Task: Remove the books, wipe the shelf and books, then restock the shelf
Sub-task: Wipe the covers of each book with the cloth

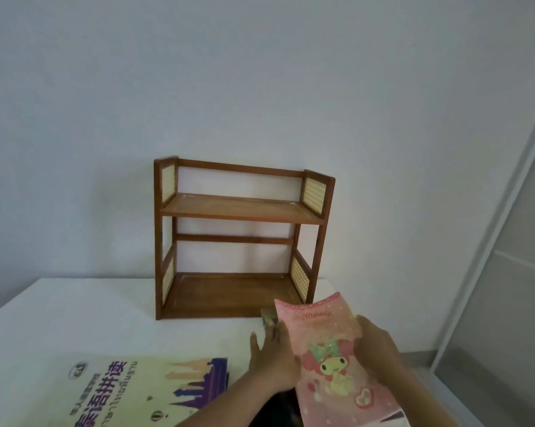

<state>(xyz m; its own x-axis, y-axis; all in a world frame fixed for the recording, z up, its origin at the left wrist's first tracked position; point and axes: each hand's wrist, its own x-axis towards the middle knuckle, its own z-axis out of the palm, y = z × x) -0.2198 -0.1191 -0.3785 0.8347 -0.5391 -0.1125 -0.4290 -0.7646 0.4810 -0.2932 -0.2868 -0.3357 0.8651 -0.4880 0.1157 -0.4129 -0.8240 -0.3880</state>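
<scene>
- We see a wooden shelf (pixel 243 238) standing on a white table (pixel 75 315) against a pale wall (pixel 260 72), at about 12 o'clock from us; both its boards are bare.
- A pink book (pixel 337 362) with a cartoon figure on its cover is held over the table at about 5 o'clock from the shelf, its top edge just in front of the shelf's lower right corner.
- Our left hand (pixel 273 362) holds the pink book by its left edge, fingers reaching up along that edge (the fingertips are blurred, so we cannot tell how tightly they curl).
- Our right hand (pixel 378 349) grips the book's right edge, fingers lying over the cover.
- A small object (pixel 268 318) sits behind the left fingers, just in front of the shelf base; it is too blurred to name.
- A large cream book (pixel 121 392) with purple print lies flat on the table at about 7 o'clock from the shelf, well apart from it.
- A grey panel (pixel 506 272) stands at about 3 o'clock, beyond the table's right edge.
</scene>
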